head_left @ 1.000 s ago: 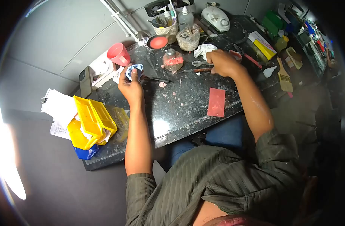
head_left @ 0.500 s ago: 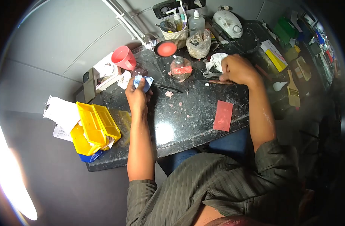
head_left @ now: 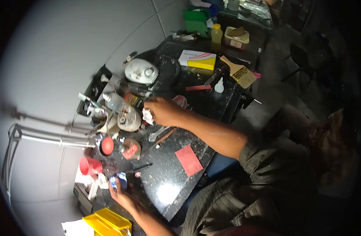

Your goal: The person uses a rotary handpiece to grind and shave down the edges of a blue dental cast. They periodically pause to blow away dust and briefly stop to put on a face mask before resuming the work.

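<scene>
The right hand [head_left: 161, 111] pinches a crumpled white cloth [head_left: 148, 116] by the jar [head_left: 129, 118]. The left hand [head_left: 120, 193] grips a blue thing [head_left: 118, 180] over the desk [head_left: 149, 198], near the red cup [head_left: 90, 166].

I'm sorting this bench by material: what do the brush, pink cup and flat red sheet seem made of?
The brush has a pale, matte handle, likely bare wood, and tan bristles, natural or synthetic. The pink cup looks like smooth plastic, evenly coloured. The flat red sheet is thin and even, perhaps wax or plastic; its look can't settle which.
</scene>
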A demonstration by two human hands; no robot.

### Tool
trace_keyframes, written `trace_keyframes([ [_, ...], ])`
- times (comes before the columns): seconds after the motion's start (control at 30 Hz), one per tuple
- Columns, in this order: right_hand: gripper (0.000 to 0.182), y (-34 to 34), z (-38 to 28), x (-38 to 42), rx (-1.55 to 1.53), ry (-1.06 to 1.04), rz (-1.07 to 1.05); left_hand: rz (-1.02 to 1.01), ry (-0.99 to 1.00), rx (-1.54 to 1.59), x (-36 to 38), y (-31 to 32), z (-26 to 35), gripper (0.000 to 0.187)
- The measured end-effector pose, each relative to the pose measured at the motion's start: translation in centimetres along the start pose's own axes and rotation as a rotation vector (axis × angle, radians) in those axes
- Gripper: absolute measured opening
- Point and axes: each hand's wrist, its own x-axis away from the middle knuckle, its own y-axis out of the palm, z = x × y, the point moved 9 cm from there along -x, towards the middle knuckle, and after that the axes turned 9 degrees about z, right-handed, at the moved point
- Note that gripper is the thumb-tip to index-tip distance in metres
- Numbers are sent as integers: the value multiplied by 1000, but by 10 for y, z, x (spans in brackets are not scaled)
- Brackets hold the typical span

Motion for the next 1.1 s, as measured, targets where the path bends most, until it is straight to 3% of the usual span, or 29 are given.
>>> trace_keyframes([
  [0.03, 31, -1, -2, 3, -11, 11, -19, -14, 13, 27, 3, 4, 2, 28],
  [0.1, 65, 11, 3, 10, 24, 16, -119, 12, 50, -34, 8, 3, 5, 31],
  [0.2, 66, 19, 3, 11, 59, -50, -212, -81, 26, -64, 17, 13, 4, 31],
  [0.33, 41, 9, -8, 12, 29, -137, -139, -199, 34, -122, 49, 34, -9, 26],
  [0.4, 38, 13, -6, 12, 52, -131, -180, -257, 48, -220, 60, 43, -19, 27],
  [0.47, 35, 17, 1, 13, 72, -120, -230, -351, 164, -325, 69, 56, -9, 28],
  [0.57, 24, 32, 0, 16, 153, -275, -263, -366, 266, -446, 65, 60, -10, 28],
  [0.6, 21, 39, 8, 17, 54, -201, -282, -384, 311, -482, 62, 61, -10, 27],
  [0.63, 31, 23, -3, 12, -127, -47, -382, -368, 302, -454, 58, 58, -17, 25],
  [0.67, 62, 12, -20, 11, -321, -55, -413, -342, 217, -461, 60, 61, -13, 23],
  [0.7, 95, 3, -28, 12, -479, -30, -387, -341, 277, -406, 62, 67, -4, 24],
  [0.73, 108, 5, -26, 12, -593, -5, -354, -324, 222, -418, 55, 59, -12, 24],
  [0.8, 100, -8, -25, 4, -534, -41, -244, -304, 440, -413, 52, 59, 2, 28],
  [0.87, 56, -20, -4, -7, -364, 38, -38, -271, 594, -384, 54, 60, 21, 30],
  [0.9, 45, -20, 11, -11, -223, 117, -10, -228, 687, -383, 54, 62, 30, 30],
  [0.97, 38, -17, 42, -17, -21, 103, 157, -149, 634, -364, 50, 51, 30, 31],
  [1.03, 37, -2, 74, -31, -8, 236, 91, -107, 684, -324, 50, 45, 32, 35],
  [1.1, 40, 3, 73, -54, 110, 183, 149, -104, 709, -281, 48, 41, 31, 35],
])
